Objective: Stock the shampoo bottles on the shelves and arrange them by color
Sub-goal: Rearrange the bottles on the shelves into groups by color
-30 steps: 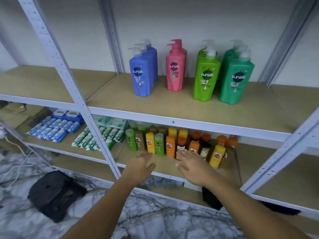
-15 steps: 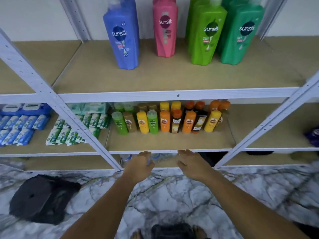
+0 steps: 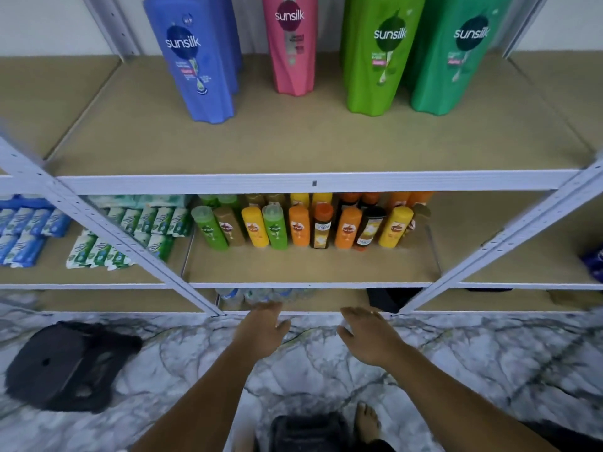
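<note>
Shampoo bottles [image 3: 277, 230] stand beside green packets [image 3: 156, 223] behind a post [image 3: 98, 223].

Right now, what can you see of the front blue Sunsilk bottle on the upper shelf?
The front blue Sunsilk bottle is glossy blue plastic with a faceted body. Its dark round label reads "sunsilk" in white, above a small pink band and a droplet graphic. The frame cuts off its top. It stands upright on the tan shelf board, leftmost in the row, with a second blue bottle close behind and a gap to the pink bottle.
</note>
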The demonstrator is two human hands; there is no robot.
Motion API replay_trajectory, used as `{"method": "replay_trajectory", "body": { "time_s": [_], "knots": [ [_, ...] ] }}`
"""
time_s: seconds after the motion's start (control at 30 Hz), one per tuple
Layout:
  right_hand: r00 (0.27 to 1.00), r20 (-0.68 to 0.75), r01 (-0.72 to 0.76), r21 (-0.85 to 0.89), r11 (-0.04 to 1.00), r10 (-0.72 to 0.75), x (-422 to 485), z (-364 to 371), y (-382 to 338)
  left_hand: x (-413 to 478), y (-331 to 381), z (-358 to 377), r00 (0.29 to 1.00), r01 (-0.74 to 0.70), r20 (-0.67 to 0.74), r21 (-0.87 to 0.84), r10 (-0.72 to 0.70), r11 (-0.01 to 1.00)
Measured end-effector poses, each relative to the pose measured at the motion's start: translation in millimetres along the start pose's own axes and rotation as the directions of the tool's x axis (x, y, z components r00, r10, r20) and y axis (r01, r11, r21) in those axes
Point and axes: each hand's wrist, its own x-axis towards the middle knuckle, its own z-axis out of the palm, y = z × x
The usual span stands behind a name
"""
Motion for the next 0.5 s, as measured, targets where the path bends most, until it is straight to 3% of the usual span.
{"method": "replay_trajectory", "body": {
  "time_s": [0.23, 0.5],
  "knots": [
    [1.000, -0.009, 0.017, 0.033, 0.999, -0.017, 15.7, -13.0, 21.6, 12.2, 29.3, -0.5, 1.000, -0.031, 0.008, 0.035, 0.031, 0.999],
    [0.991, -0.111, -0.059, 0.124, 0.990, 0.073, 24.3, -4.8, -29.5, 27.6, -8.8, -36.2, 0.988, -0.148, 0.062, 0.093, 0.143, 0.985]
  ]
}}
